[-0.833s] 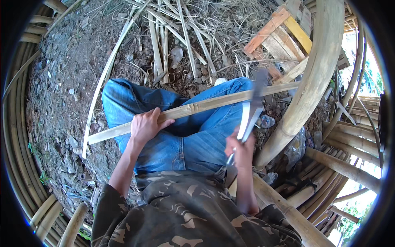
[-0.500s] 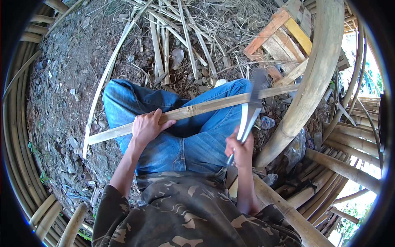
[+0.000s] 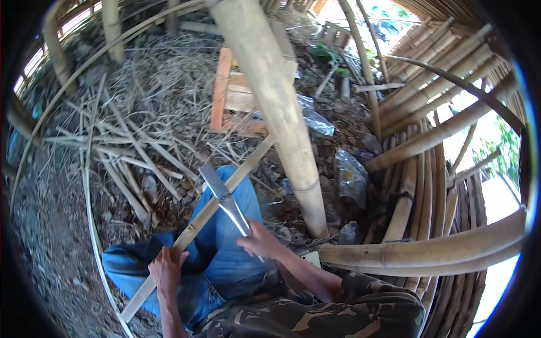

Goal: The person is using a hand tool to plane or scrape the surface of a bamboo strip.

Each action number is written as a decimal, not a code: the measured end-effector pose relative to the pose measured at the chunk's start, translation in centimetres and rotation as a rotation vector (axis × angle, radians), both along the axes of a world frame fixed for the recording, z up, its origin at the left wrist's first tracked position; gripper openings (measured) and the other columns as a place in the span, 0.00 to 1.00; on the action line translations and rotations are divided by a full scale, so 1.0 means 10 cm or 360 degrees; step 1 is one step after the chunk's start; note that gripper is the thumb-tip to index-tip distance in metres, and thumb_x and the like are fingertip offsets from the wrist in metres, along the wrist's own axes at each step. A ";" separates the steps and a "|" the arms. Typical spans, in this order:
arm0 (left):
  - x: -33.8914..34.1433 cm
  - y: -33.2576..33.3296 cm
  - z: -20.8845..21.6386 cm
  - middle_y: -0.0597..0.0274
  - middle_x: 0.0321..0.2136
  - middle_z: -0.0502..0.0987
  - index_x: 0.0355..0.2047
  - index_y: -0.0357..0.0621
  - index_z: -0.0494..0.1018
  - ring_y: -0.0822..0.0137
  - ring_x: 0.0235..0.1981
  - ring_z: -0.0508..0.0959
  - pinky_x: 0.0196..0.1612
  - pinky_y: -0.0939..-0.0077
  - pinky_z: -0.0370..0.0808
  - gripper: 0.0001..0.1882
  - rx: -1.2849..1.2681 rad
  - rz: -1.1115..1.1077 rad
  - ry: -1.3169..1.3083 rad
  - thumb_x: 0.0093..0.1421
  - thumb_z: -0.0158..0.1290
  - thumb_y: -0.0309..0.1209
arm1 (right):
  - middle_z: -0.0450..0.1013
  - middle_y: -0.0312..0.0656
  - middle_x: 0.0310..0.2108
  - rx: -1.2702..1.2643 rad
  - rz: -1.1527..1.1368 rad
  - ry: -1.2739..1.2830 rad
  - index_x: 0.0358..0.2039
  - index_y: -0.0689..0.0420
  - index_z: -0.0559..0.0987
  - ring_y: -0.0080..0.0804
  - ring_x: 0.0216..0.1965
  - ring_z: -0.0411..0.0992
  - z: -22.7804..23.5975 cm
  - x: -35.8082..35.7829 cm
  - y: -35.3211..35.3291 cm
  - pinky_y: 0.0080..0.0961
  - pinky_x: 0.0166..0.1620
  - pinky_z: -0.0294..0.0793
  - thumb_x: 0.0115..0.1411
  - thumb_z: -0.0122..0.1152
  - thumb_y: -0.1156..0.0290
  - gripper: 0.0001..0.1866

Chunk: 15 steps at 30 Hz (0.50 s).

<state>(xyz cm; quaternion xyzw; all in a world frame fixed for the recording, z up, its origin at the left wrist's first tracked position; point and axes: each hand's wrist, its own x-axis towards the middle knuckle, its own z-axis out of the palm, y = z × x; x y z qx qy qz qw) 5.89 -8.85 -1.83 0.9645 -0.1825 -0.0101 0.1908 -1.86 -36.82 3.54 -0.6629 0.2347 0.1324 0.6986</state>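
Note:
A long flat bamboo strip (image 3: 197, 224) slants across my jeans, from the ground at the lower left toward a thick bamboo pole (image 3: 282, 112). Around its lower part, my left hand (image 3: 165, 272) is closed. My right hand (image 3: 260, 241) grips a metal chopping knife (image 3: 217, 188) by its narrow end. The broad grey blade points up and left and crosses over the strip above my knee. Whether the blade touches the strip, I cannot tell.
Split bamboo pieces (image 3: 132, 177) lie on the littered ground ahead. An orange-edged wooden crate (image 3: 221, 93) stands behind the thick pole. Clear plastic bags (image 3: 350, 177) lie to the right, beside stacked bamboo poles (image 3: 428, 186). A thin curved strip (image 3: 90, 208) runs along the left.
My view has swung to the right, showing more of the pole and the stacked bamboo. The knife has tipped over to the left across the strip. Both hands keep their hold.

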 end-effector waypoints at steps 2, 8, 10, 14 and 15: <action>0.05 -0.04 0.12 0.53 0.26 0.77 0.32 0.42 0.69 0.47 0.30 0.79 0.32 0.56 0.73 0.29 0.0022 -0.0020 0.0055 0.50 0.62 0.56 | 0.67 0.37 0.17 -0.0146 0.0152 0.0017 0.57 0.64 0.64 0.24 0.14 0.67 0.04 0.03 -0.02 0.25 0.18 0.68 0.55 0.57 0.76 0.28; -0.16 0.46 0.11 0.54 0.33 0.76 0.42 0.39 0.72 0.52 0.39 0.74 0.46 0.60 0.66 0.27 -0.0039 -0.0048 -0.0025 0.49 0.66 0.43 | 0.69 0.37 0.17 -0.0267 0.0203 0.0044 0.53 0.63 0.67 0.23 0.14 0.68 -0.05 -0.21 -0.04 0.23 0.19 0.67 0.56 0.60 0.75 0.24; -0.18 0.61 -0.06 0.55 0.32 0.76 0.42 0.39 0.72 0.51 0.37 0.76 0.43 0.58 0.68 0.24 -0.0072 -0.0024 -0.0020 0.50 0.65 0.39 | 0.69 0.37 0.18 -0.0232 0.0245 0.0042 0.52 0.63 0.67 0.23 0.14 0.68 -0.01 -0.22 -0.03 0.23 0.19 0.68 0.56 0.61 0.74 0.24; -0.18 0.67 -0.04 0.54 0.31 0.77 0.39 0.42 0.73 0.49 0.33 0.77 0.38 0.57 0.73 0.21 -0.0139 0.0013 -0.0090 0.48 0.66 0.35 | 0.71 0.36 0.18 -0.0287 0.0228 -0.0109 0.51 0.61 0.68 0.23 0.15 0.70 0.28 -0.05 -0.05 0.22 0.19 0.69 0.56 0.62 0.73 0.23; -0.17 0.62 0.01 0.54 0.31 0.78 0.37 0.42 0.73 0.49 0.34 0.78 0.38 0.57 0.72 0.19 -0.0107 0.0036 -0.0055 0.48 0.66 0.35 | 0.69 0.36 0.19 -0.0288 0.0201 -0.0096 0.56 0.62 0.67 0.22 0.15 0.68 0.31 0.00 -0.04 0.24 0.19 0.68 0.55 0.60 0.76 0.27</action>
